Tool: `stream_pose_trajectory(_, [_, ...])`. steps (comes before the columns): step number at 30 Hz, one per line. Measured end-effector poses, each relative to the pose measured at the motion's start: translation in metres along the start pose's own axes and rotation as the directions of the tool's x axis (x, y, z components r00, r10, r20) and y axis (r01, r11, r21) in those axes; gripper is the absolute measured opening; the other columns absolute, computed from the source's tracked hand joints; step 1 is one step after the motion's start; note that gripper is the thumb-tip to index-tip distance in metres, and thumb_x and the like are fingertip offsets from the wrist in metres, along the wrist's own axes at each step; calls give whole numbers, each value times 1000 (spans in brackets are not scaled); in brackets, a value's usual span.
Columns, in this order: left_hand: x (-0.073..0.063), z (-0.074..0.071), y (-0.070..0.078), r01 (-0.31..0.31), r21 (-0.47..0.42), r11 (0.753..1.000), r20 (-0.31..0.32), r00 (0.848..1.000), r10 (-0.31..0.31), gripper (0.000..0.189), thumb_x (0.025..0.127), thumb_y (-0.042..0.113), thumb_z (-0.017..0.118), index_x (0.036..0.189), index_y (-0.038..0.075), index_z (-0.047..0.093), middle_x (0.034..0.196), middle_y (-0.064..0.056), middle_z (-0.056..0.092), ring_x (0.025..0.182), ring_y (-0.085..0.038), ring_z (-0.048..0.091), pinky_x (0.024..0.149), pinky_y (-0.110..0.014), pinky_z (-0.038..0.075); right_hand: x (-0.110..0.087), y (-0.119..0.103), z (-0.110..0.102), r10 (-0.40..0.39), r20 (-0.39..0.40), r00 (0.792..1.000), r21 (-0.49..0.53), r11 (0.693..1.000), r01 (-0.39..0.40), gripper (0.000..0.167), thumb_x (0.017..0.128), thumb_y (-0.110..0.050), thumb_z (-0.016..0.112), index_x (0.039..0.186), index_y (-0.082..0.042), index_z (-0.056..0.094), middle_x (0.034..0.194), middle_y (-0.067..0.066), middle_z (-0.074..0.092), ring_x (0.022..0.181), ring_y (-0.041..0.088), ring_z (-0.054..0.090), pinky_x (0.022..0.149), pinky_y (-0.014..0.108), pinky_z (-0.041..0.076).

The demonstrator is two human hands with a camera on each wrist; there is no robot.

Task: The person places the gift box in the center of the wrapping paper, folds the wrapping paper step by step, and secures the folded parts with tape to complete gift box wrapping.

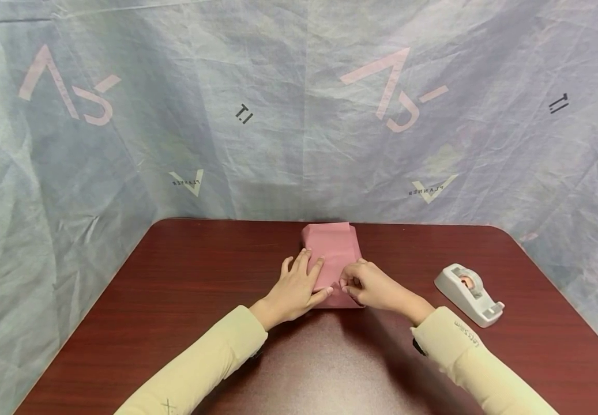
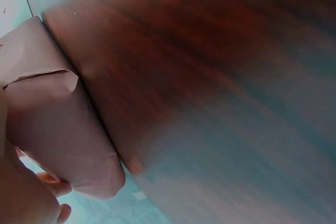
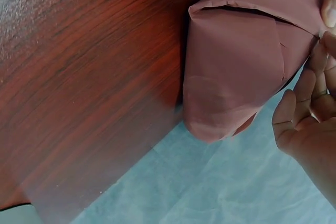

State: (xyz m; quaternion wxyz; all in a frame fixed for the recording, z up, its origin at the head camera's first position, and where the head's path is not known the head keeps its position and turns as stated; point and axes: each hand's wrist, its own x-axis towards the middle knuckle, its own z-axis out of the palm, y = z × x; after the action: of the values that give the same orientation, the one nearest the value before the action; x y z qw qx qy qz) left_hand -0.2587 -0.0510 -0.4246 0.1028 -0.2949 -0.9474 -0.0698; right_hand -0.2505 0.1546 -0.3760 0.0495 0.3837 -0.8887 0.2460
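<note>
In the head view a package wrapped in pink paper [image 1: 337, 251] lies near the far edge of the table. My left hand [image 1: 296, 288] rests on its top with fingers spread, the thumb near the package's front end. At that end my right hand [image 1: 368, 285] has its fingers curled and pinches the paper with its fingertips. The right wrist view shows the wrapped package's [image 3: 231, 61] folded end, with a flap lying over a gap. Beside the flap, the right hand [image 3: 315, 103] meets the paper. Its exact pinch point is partly cut off there.
A white tape dispenser [image 1: 469, 294] with a roll in it stands on the dark red-brown table [image 1: 190, 271], right of the right hand. Printed pale fabric [image 1: 273, 150] hangs behind and along both sides of the table.
</note>
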Motion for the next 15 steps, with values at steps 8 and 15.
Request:
stream_pose_trajectory(8, [0, 0, -1, 8, -6, 1000, 16, 1000, -8, 70, 92, 58, 30, 142, 9, 31, 145, -22, 23, 137, -33, 21, 104, -52, 19, 7, -5, 1, 45, -25, 999, -35, 998, -45, 15, 77, -8, 69, 68, -13, 58, 59, -9, 52, 59, 6, 45, 61, 20, 37])
stream_pose_trajectory(15, [0, 0, 0, 2, -9, 1000, 20, 1000, -2, 71, 92, 58, 29, 142, 8, 31, 146, -23, 21, 137, -34, 20, 104, -53, 19, 7, -8, 1, 126, -39, 991, -61, 990, -129, 16, 75, -10, 72, 66, -13, 59, 60, -8, 55, 64, 9, 47, 56, 18, 38])
